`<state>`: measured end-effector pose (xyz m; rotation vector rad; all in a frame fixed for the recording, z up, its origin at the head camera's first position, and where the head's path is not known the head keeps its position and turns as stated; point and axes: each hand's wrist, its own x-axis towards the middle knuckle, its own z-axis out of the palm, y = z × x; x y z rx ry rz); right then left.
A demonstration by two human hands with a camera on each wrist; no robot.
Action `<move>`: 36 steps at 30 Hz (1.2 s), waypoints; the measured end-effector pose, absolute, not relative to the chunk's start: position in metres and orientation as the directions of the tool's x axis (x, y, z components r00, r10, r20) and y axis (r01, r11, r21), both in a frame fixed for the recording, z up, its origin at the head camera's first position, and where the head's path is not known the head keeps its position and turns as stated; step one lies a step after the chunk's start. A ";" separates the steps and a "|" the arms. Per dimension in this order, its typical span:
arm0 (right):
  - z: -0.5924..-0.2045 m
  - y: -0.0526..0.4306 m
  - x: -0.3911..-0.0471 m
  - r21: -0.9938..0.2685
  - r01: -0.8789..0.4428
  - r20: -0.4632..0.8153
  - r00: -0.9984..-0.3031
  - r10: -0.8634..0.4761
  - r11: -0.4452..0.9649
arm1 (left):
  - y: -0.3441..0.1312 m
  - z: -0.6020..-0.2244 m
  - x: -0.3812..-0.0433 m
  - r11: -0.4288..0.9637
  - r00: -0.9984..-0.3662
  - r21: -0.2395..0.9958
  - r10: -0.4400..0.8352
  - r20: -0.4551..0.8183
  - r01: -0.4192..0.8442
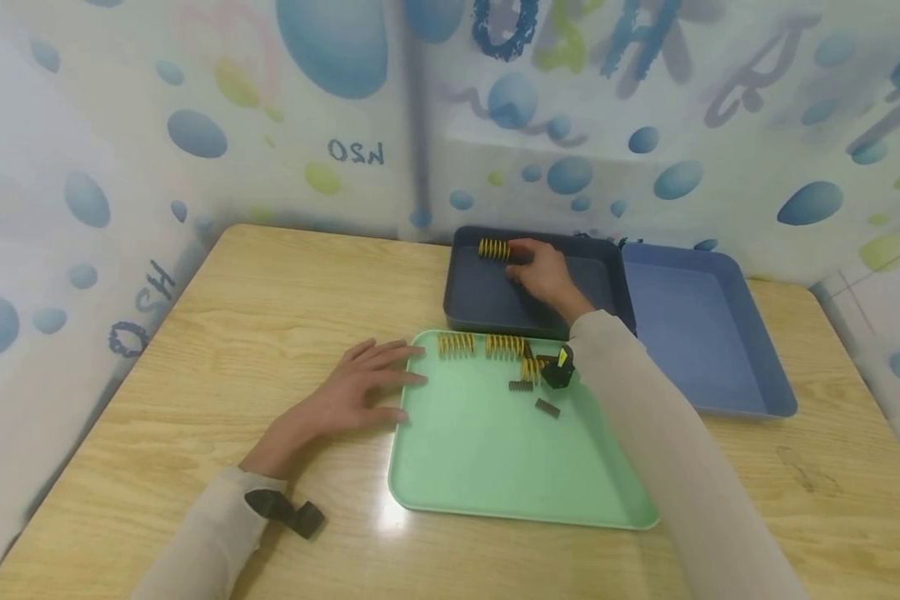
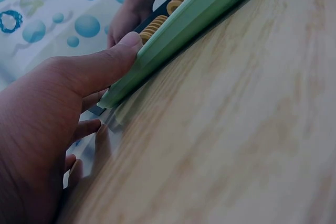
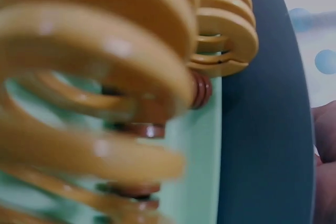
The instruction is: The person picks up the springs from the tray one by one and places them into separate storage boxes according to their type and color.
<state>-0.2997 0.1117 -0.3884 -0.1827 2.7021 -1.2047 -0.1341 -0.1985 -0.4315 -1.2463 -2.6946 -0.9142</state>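
My left hand [image 1: 356,390] lies with spread fingers at the left edge of the green tray [image 1: 495,467]. In the left wrist view its thumb [image 2: 113,59] meets the tray's rim. My right hand [image 1: 543,273] reaches into the dark blue tray [image 1: 487,296], thumb and forefinger parted. At the fingertips, a yellow spring [image 1: 493,249] lies in that tray's back left corner. Along the green tray's back edge sit more yellow springs [image 1: 504,346], large and close in the right wrist view [image 3: 226,24]. Small dark brown springs [image 1: 547,407] lie near them.
A lighter blue tray [image 1: 712,333] stands to the right of the dark one. All three trays are on a wood-grain table [image 1: 307,292]. A patterned wall covering [image 1: 435,125] rises right behind the table. My right sleeve [image 1: 667,442] crosses over the green tray's right side.
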 end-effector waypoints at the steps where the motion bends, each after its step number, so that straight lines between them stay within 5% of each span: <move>1: -0.389 0.112 -0.299 -0.747 -0.038 -0.116 -0.976 -0.186 0.664 | -0.198 -0.432 -0.134 0.503 -0.677 0.499 0.686 0.267 0.706; 13: -0.378 0.127 -0.280 -0.805 -0.102 -0.047 -0.971 -0.234 0.585 | -0.198 -0.435 -0.133 0.502 -0.680 0.508 0.686 0.258 0.700; 36: -0.344 0.176 -0.192 -0.849 -0.260 0.123 -0.944 -0.306 0.460 | -0.197 -0.429 -0.133 0.504 -0.677 0.497 0.688 0.262 0.706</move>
